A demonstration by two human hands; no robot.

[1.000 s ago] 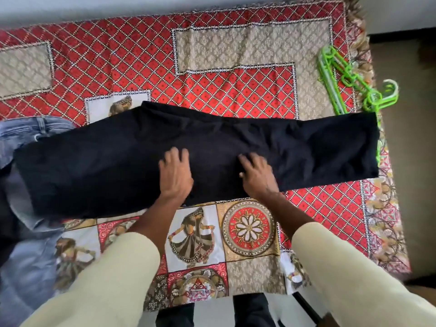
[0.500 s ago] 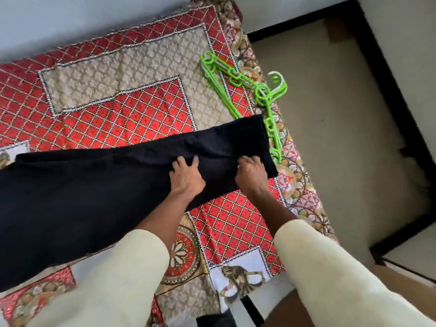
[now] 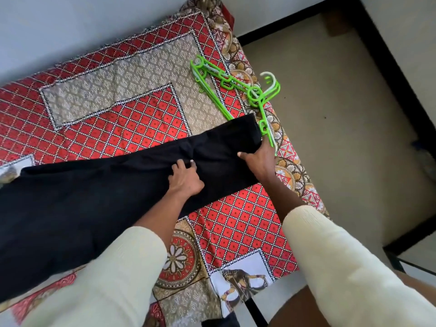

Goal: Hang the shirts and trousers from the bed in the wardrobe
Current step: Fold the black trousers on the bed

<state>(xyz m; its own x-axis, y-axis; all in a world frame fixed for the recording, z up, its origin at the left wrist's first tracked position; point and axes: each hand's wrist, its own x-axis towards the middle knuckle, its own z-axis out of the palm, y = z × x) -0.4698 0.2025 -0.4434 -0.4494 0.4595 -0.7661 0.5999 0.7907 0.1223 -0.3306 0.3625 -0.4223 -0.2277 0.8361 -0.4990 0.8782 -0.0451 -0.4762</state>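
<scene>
Sliding along the black trousers on the bed to the hem end since a second ago, left hand pinching fabric, right hand gripping the hem beside the green hangers, so probably folding next.

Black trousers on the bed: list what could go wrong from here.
1. The green hangers lie tangled in a bunch beside the trouser end; pulling one free may drag the rest off the bed edge.
2. The right hand grips the end of the black trousers and the left hand pinches mid-leg; an uneven lift could undo the flat lay and crease them.
</scene>
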